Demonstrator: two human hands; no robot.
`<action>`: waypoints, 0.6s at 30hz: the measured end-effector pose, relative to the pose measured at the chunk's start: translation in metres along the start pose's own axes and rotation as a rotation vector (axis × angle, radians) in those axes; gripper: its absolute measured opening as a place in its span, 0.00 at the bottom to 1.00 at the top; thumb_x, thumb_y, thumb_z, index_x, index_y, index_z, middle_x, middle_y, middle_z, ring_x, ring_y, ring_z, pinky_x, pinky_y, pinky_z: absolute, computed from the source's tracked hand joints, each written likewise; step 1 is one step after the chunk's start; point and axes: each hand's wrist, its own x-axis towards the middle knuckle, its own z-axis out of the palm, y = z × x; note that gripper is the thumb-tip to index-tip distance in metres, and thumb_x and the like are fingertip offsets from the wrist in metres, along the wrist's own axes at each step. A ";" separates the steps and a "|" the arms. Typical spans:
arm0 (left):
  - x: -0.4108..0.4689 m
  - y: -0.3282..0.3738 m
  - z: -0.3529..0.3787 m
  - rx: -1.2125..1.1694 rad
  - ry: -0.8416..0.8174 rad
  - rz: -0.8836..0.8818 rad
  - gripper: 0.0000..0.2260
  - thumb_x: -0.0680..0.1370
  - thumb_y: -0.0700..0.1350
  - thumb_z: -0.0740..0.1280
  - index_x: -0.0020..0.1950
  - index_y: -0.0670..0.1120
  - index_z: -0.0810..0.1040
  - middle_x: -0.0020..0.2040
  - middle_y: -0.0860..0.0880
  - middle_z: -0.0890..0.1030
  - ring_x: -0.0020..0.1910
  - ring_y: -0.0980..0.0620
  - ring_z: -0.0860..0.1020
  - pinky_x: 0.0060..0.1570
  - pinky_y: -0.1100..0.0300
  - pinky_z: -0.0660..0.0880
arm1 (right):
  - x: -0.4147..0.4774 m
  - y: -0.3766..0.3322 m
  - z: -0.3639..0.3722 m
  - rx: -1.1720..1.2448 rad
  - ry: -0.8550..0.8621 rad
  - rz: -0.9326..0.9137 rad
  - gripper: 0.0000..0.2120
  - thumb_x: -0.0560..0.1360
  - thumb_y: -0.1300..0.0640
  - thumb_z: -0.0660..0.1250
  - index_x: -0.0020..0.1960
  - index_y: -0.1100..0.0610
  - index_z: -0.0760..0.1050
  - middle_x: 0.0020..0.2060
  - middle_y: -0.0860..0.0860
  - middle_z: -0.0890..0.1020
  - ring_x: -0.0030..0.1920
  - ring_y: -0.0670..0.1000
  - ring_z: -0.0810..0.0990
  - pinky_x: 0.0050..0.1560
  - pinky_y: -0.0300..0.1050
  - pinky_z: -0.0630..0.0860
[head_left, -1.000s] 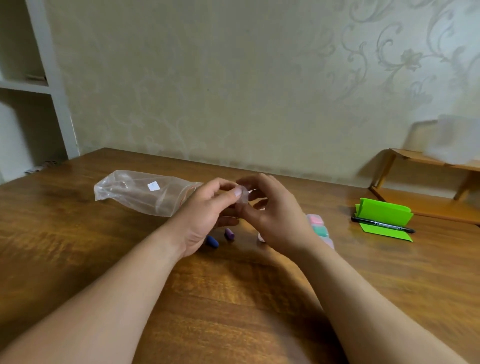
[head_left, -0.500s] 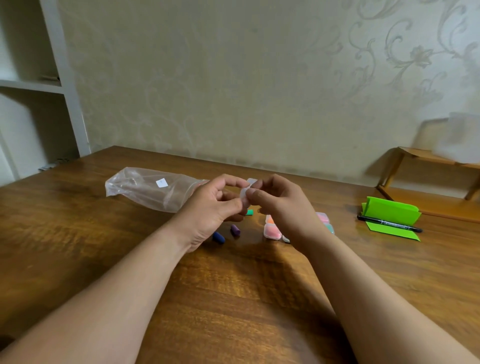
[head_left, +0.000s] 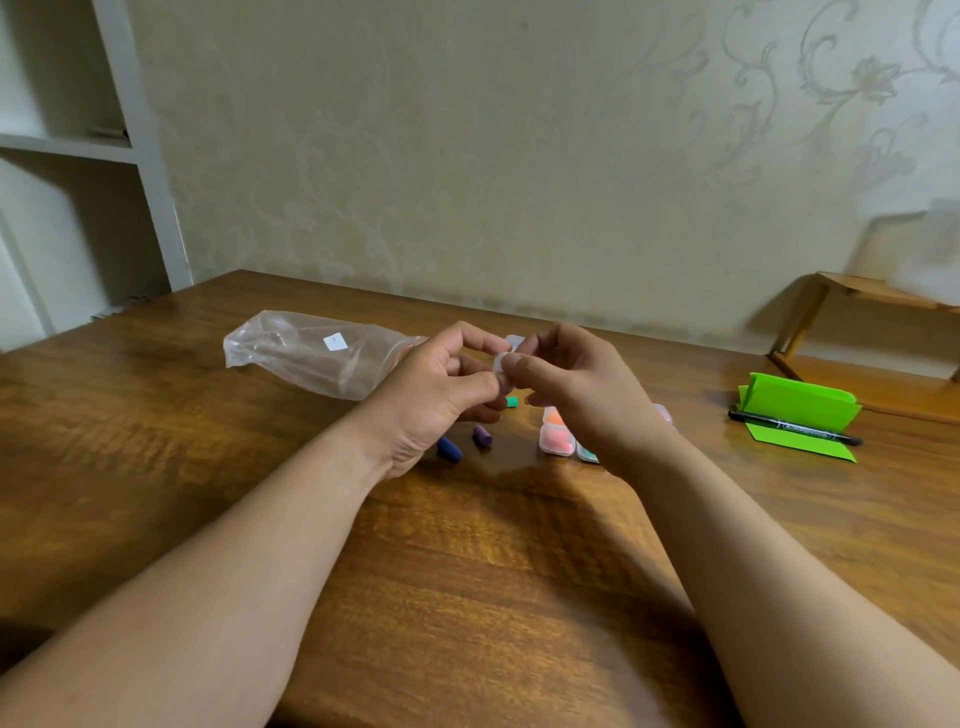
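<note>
My left hand (head_left: 434, 395) and my right hand (head_left: 576, 392) meet above the wooden table (head_left: 467, 571), and both pinch a small clear plastic case (head_left: 505, 359) between thumbs and fingers. Below the hands lie a blue earplug (head_left: 450, 449), a purple earplug (head_left: 483, 435) and a green earplug (head_left: 511, 401). Small clear cases with orange and pink (head_left: 556, 439) and teal contents (head_left: 587, 453) sit under my right wrist, partly hidden.
An empty clear plastic bag (head_left: 311, 353) lies behind my left hand. Folded green paper (head_left: 797, 410) with a black marker (head_left: 795, 428) across it sits at the right. A low wooden rack (head_left: 862, 332) stands at the back right, white shelves (head_left: 67, 150) at the left.
The view shifted, so the hands appear a little lower right. Both hands keep pinching the small clear case and have turned it slightly; the orange and pink cases have come into sight.
</note>
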 end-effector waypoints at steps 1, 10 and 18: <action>0.000 0.000 0.000 -0.003 0.000 -0.005 0.11 0.82 0.38 0.73 0.62 0.48 0.81 0.53 0.35 0.86 0.50 0.47 0.87 0.48 0.55 0.82 | 0.000 0.000 0.000 -0.002 0.005 -0.003 0.10 0.79 0.48 0.74 0.54 0.54 0.80 0.45 0.50 0.88 0.51 0.52 0.86 0.59 0.62 0.82; -0.002 0.005 0.000 -0.145 -0.001 -0.054 0.08 0.83 0.37 0.71 0.61 0.45 0.80 0.56 0.33 0.85 0.45 0.47 0.84 0.44 0.58 0.84 | 0.001 0.003 0.000 0.023 0.042 -0.030 0.10 0.77 0.51 0.72 0.53 0.57 0.82 0.46 0.53 0.86 0.49 0.51 0.85 0.55 0.58 0.84; -0.003 0.010 -0.002 -0.400 0.008 -0.078 0.10 0.83 0.31 0.63 0.61 0.42 0.79 0.58 0.37 0.84 0.51 0.42 0.87 0.50 0.54 0.85 | 0.005 0.007 0.000 -0.038 0.188 0.032 0.05 0.83 0.57 0.67 0.55 0.56 0.81 0.45 0.53 0.86 0.41 0.51 0.87 0.41 0.50 0.86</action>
